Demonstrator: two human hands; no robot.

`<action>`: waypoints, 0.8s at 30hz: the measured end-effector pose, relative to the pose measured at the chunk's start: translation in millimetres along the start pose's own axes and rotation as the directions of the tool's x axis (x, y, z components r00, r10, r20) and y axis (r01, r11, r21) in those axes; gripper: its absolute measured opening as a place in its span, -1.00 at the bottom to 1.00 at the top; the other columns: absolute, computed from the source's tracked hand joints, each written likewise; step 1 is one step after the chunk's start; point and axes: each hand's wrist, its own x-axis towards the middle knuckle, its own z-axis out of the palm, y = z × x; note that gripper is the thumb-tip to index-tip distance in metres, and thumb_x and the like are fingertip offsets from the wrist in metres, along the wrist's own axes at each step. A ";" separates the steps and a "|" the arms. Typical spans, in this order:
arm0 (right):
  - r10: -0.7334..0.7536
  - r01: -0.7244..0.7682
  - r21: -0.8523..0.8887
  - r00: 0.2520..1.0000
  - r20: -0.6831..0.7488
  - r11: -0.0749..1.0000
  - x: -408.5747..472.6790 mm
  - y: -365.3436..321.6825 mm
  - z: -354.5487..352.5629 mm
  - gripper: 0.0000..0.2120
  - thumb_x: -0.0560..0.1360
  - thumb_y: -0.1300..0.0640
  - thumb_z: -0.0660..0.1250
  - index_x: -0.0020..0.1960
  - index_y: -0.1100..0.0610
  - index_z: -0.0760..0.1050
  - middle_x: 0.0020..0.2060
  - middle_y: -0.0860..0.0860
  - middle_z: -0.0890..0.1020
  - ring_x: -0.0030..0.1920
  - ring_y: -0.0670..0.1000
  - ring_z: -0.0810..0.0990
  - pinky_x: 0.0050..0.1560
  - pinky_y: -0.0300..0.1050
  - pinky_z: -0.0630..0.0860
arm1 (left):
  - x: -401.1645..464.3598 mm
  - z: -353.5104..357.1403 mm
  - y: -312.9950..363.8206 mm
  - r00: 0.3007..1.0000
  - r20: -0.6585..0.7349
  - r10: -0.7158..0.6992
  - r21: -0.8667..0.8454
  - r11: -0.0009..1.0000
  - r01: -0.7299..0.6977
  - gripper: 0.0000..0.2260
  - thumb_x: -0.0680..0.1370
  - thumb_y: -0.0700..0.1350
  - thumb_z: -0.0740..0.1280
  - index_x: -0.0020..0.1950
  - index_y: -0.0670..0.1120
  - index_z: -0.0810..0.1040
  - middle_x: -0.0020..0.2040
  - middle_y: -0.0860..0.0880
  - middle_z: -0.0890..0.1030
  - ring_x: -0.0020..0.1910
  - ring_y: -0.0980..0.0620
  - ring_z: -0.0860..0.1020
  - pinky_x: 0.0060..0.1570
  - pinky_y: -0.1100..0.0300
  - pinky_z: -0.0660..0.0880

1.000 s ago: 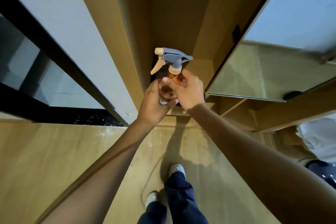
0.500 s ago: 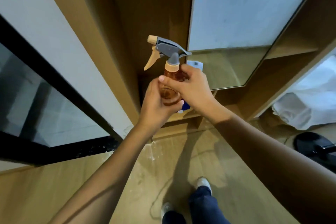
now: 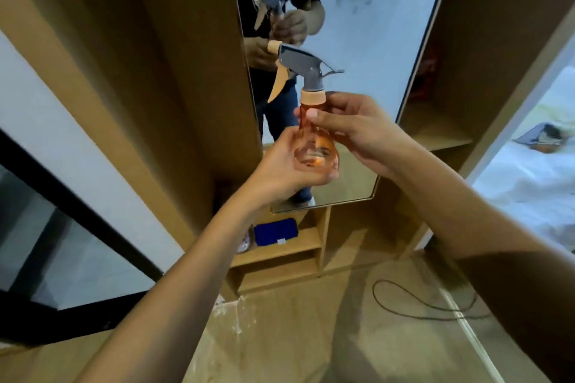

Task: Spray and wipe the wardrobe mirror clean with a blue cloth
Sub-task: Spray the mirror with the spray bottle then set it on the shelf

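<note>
Holding an orange spray bottle point(image 3: 315, 146) up in the middle of the frame, right in front of the wardrobe mirror point(image 3: 367, 40). Left hand point(image 3: 286, 168) cupping and gripping the round base from below, fingers curled under it. Right hand point(image 3: 351, 130) pinching the neck just under the tan collar, thumb across the front of the bottle. Grey trigger head sitting upright on top, tan lever and nozzle pointing toward the left of the frame.

Mirror filling the upper centre, showing smudgy marks near the top and reflecting both hands plus the bottle. Blue cloth point(image 3: 275, 232) lying folded flat on a low wooden shelf point(image 3: 298, 247) just below the mirror's bottom edge, lower centre, well apart from both hands, with a small white tag on its near edge. Something clear and crinkly sitting right beside the cloth on its left, too blurry to name.

Black cable point(image 3: 417, 305) looping on the floor at lower right. White bedding point(image 3: 529, 183) showing at the right edge. Open wardrobe cubby point(image 3: 435, 130) sitting right of the mirror.
</note>
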 end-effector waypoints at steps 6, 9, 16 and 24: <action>-0.125 0.116 -0.074 0.982 -0.141 0.991 8.7 -35.9 -52.0 -0.71 0.39 0.19 0.51 0.10 0.18 0.63 -0.05 0.13 0.71 0.01 0.08 0.69 0.10 0.00 0.59 | 36.5 49.1 49.5 0.994 -0.104 0.045 -0.059 0.997 -0.051 -0.26 0.22 -0.10 0.60 0.31 -0.17 0.35 0.22 -0.14 0.57 0.20 -0.03 0.57 0.20 0.16 0.52; -0.183 0.164 -0.113 0.965 -0.188 0.980 11.8 -55.4 -68.6 -0.67 0.32 0.16 0.58 0.05 0.17 0.63 -0.12 0.07 0.72 -0.05 0.05 0.70 0.09 0.03 0.61 | 50.9 65.6 69.6 0.976 -0.182 0.119 -0.038 0.991 -0.128 -0.22 0.13 0.05 0.58 0.27 -0.10 0.40 0.16 -0.08 0.61 0.15 0.00 0.61 0.23 -0.04 0.51; -0.263 0.245 -0.107 0.941 -0.211 0.964 23.8 -94.8 -89.6 -0.64 0.32 0.17 0.58 0.07 0.22 0.60 -0.08 0.14 0.71 -0.05 0.10 0.70 0.07 0.04 0.63 | 77.7 74.3 115.4 0.944 -0.242 0.225 0.071 0.974 -0.214 -0.35 0.19 0.04 0.55 0.20 -0.12 0.46 0.08 -0.05 0.66 0.08 0.05 0.63 0.17 -0.03 0.55; -0.302 0.303 0.012 0.952 -0.051 0.953 39.9 -126.9 -95.7 -0.72 0.45 0.21 0.46 0.13 0.28 0.59 0.01 0.22 0.68 0.04 0.14 0.67 0.12 -0.01 0.58 | 86.0 48.9 147.4 0.963 -0.111 0.246 0.078 0.968 -0.239 -0.53 0.38 -0.32 0.52 0.24 -0.20 0.46 0.11 -0.12 0.65 0.07 0.08 0.63 0.07 0.33 0.54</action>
